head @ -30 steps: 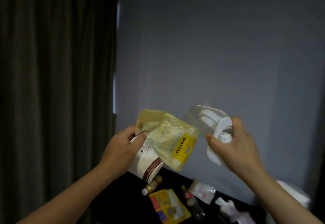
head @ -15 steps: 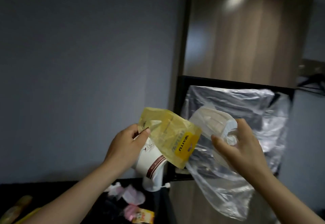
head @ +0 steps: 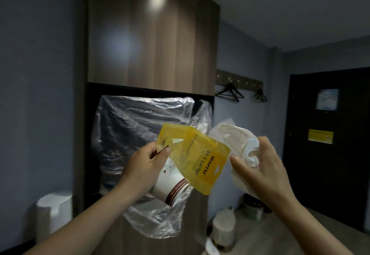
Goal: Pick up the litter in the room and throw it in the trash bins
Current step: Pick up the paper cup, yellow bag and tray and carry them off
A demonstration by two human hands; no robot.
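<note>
Dim grey-blue walls close you in, and a tall brown wood-grain cabinet (head: 152, 34) fills twelve o'clock. Below it a crinkled clear plastic sheet (head: 128, 126) drapes over a dark recess and sags toward six o'clock.

Your left hand (head: 146, 166) is up near the middle of view. Its thumb and fingers are pinching the corner of a flat yellow plastic pouch (head: 194, 158), which fans out toward three o'clock. The same hand carries a white paper cup with a brown band (head: 170, 184), tilted, with the pouch lying across its upper part.

Your right hand (head: 260, 166), at three o'clock, has its fingers curled round a piece of crumpled white plastic packaging (head: 230, 140). The packaging sits close beside the pouch's edge; whether they touch, you can't tell.

Both loads are in the air, well above the floor. One white round lidded bin (head: 54, 212) stands at eight o'clock beside the cabinet. A second white round bin (head: 223, 228) sits on the floor at five o'clock, with a dark mesh basket (head: 252, 206) just behind it.

Black clothes hangers (head: 230, 92) hang on a rail at two o'clock. A dark door (head: 328, 174) with a yellow notice (head: 320, 136) closes off three o'clock.
</note>
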